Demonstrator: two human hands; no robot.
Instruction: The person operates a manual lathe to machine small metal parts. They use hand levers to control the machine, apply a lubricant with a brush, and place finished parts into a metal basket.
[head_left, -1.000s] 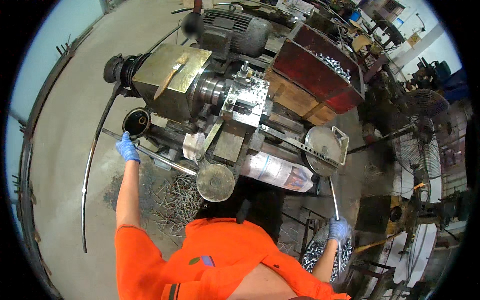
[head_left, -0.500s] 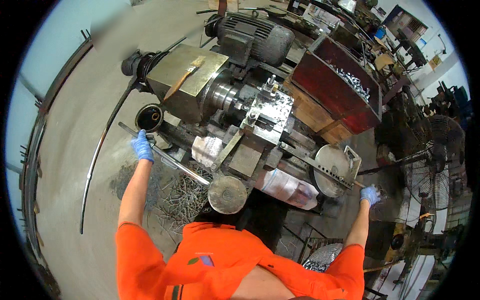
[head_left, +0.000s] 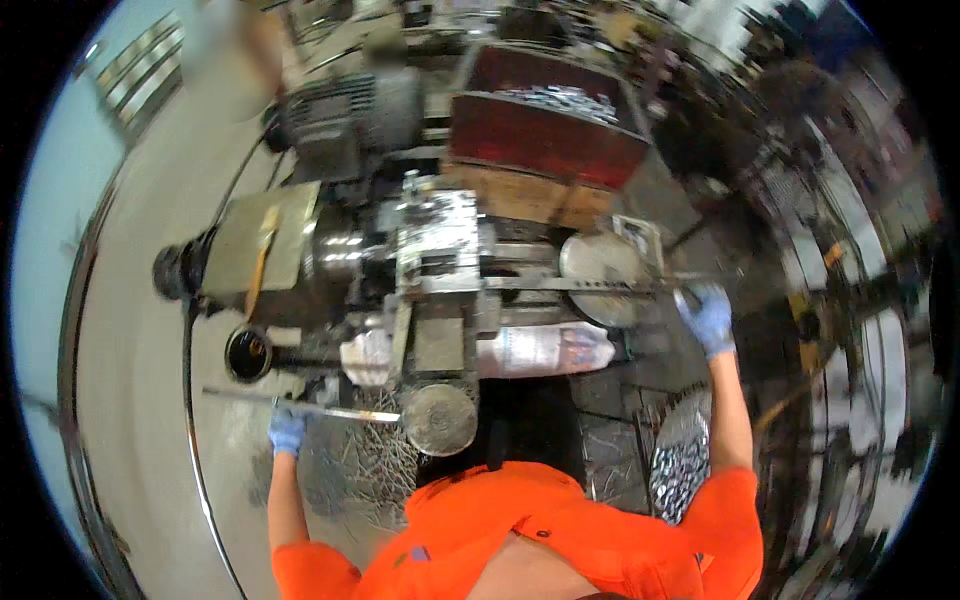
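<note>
My left hand, in a blue glove, is closed around a long steel lever bar. The bar's inner end meets a round metal hub at the front of a lathe-like machine. Out to the right, my gloved right hand is curled at the outer end of a flat bar with holes; blur softens its fingers. That bar runs from the bright metal tool slide past a round pale disc. Left of the slide is the shiny spindle.
A brush lies on the headstock cover. Behind stand a motor and a red bin of small metal parts. Metal shavings litter the floor. More shiny parts lie by my right arm. A dark cup sits front left.
The whole view has turned, so the machine now looks nearly level, and the picture is blurred. Both hands remain at the same bars.
</note>
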